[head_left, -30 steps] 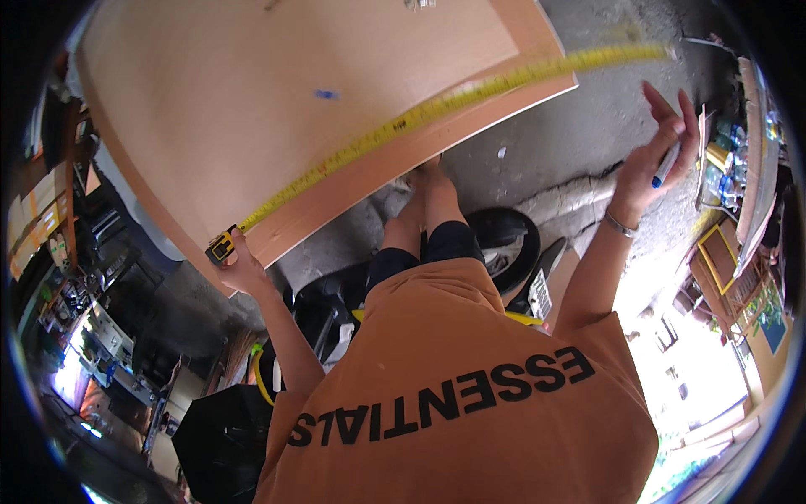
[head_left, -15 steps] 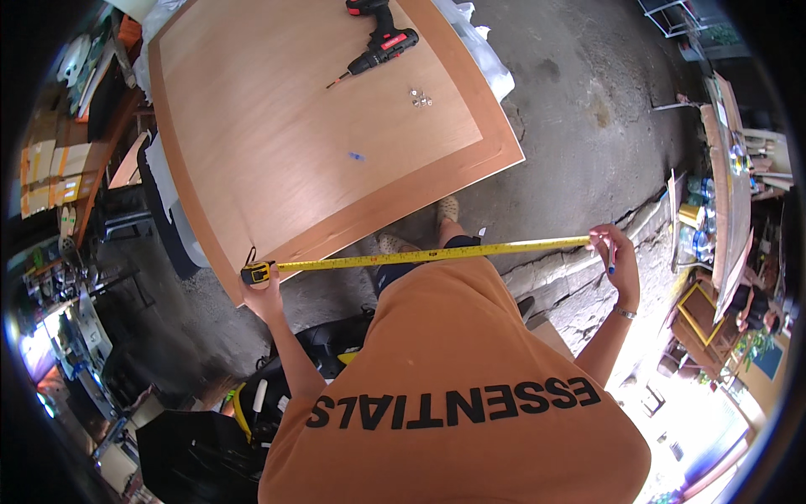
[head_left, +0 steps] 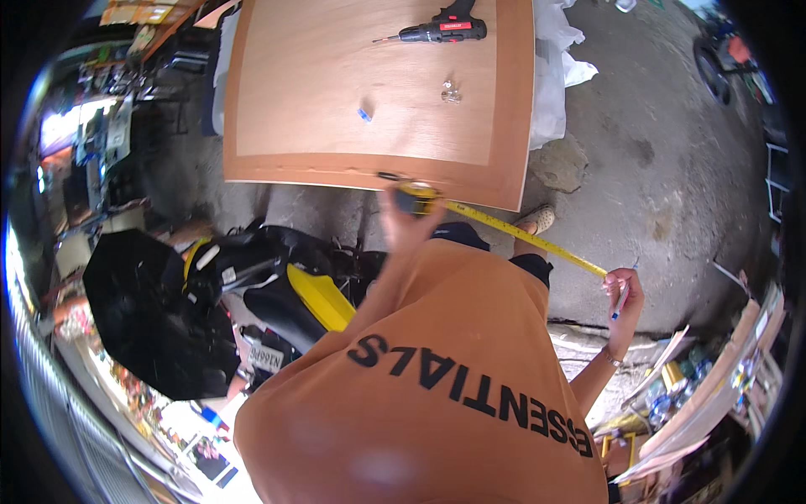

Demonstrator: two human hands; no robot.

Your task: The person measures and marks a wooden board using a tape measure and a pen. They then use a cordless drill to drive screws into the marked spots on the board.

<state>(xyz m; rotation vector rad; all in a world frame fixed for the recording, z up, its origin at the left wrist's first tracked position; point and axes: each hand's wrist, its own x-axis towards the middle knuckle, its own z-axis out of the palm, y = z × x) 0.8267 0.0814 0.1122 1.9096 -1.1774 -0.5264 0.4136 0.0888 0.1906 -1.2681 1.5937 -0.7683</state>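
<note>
Tape measure [head_left: 504, 228] between both hands' fingers [head_left: 619, 281]

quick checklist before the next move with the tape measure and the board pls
1. Tape case gripped: ok, left hand holds the tape measure at the near edge of the plywood board.
2. Tape end held: ok, right hand pinches the far end.
3. Pen ready: ok, in right hand.
4. Tape along the board: not ok, the blade runs off over the floor.
5. Hook seated: cannot tell.
6. Drill clear of edge: ok.
</note>
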